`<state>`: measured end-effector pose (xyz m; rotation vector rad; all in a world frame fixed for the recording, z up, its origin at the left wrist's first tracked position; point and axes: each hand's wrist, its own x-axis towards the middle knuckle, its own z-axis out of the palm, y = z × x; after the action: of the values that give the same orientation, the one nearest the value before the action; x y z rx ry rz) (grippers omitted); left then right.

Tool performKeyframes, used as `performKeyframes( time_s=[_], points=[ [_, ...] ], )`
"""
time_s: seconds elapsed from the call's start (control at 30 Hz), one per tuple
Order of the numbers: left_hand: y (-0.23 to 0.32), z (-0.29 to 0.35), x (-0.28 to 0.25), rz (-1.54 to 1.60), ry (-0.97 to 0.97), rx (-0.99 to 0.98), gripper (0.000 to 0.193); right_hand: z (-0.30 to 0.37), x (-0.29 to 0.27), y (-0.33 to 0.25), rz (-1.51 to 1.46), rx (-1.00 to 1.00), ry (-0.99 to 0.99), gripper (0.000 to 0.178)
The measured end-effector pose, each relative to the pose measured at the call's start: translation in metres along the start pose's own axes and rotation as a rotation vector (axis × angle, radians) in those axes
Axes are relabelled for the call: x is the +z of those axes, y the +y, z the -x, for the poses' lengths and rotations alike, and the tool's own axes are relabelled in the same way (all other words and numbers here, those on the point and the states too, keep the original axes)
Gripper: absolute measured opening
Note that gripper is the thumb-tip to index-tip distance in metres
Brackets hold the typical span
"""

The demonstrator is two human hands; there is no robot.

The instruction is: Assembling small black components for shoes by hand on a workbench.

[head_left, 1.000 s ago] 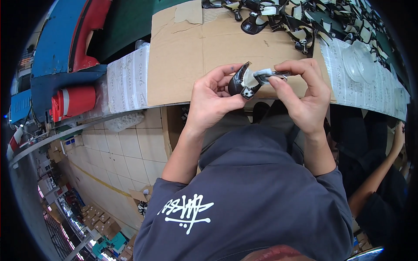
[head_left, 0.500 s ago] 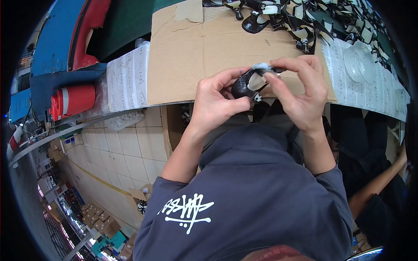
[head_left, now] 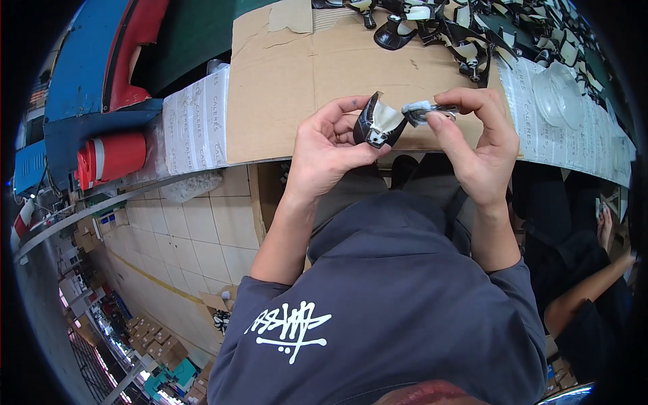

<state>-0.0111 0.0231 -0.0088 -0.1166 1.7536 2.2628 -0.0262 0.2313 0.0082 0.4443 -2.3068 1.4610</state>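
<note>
In my left hand [head_left: 329,145] is a glossy black shoe part [head_left: 364,123] with a cream lining; the thumb lies along its lower edge and the fingers curl behind it. The cream inside faces up, and a pale patch with dark spots shows at its lower end. My right hand [head_left: 480,138] pinches a small metal clip-like tool [head_left: 442,111] between thumb and fingers. A whitish pad [head_left: 416,106] sits at the tool's left end, close to the shoe part's right edge; I cannot tell whether they touch. Both hands are above the near edge of a cardboard sheet [head_left: 270,94].
Many similar black shoe parts [head_left: 466,50] are piled at the back right. A clear plastic bowl [head_left: 557,94] stands on the right. To the left are a red bundle [head_left: 111,159] and a blue machine [head_left: 81,61]. Another person's arm [head_left: 587,290] shows at the right.
My right hand has drawn slightly right with the tool, off the shoe part. My left hand has turned the part so its lining faces up more. The other person's arm has shifted.
</note>
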Motion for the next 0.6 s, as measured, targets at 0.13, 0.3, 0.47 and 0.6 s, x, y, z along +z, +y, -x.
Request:
performKeyframes(
  time_s=[0.13,0.3,0.47,0.6],
  points=[
    [-0.003,-0.001,-0.001,-0.016,0.002,-0.002,0.059,0.001,0.004,-0.002,-0.038,0.016,-0.051,0.019],
    [-0.002,-0.001,0.003,0.018,-0.013,0.001,0.058,0.001,0.010,-0.003,0.072,-0.061,-0.132,0.020],
    [0.000,0.000,-0.003,-0.003,0.000,-0.014,0.059,-0.008,0.004,0.013,0.131,-0.053,0.015,0.019],
    [0.007,0.007,-0.017,0.085,0.041,-0.021,0.060,-0.013,-0.002,0.017,0.086,-0.007,0.058,0.019]
  ],
)
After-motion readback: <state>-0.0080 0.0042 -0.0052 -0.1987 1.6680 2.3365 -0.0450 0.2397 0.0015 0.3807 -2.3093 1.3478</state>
